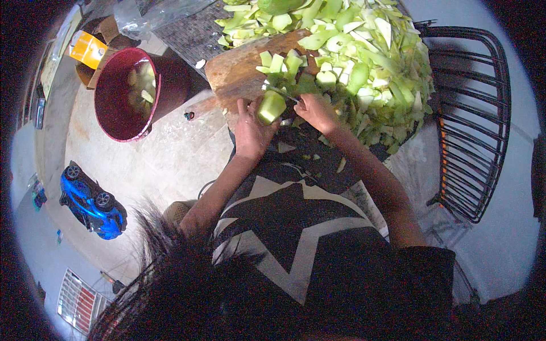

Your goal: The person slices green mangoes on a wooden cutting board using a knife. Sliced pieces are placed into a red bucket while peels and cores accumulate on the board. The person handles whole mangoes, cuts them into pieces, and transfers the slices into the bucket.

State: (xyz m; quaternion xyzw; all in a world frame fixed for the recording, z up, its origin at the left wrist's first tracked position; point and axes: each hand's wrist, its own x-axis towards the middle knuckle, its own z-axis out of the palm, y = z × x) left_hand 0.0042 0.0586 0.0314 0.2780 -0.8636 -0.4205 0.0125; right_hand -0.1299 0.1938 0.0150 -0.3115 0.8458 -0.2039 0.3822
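In my left hand point(254, 132) is a peeled pale green fruit point(271, 109), its cut end facing up; I cannot tell its exact kind. My right hand point(318, 112) is closed round a knife, and the thin knife blade point(282, 92) reaches left to the fruit's far edge. Just beyond my hands lies a wooden cutting board point(230, 74) with a few cut green pieces point(280, 61) on it. A big heap of green peelings and slices point(372, 68) covers the far right side and spills round the board.
A dark red bucket point(170, 85) with pale pieces inside stands at the left. Behind it are an orange box point(88, 50) and clear plastic point(153, 17). A blue toy car point(91, 202) lies on the floor at left. A black metal rack point(478, 119) stands at right.
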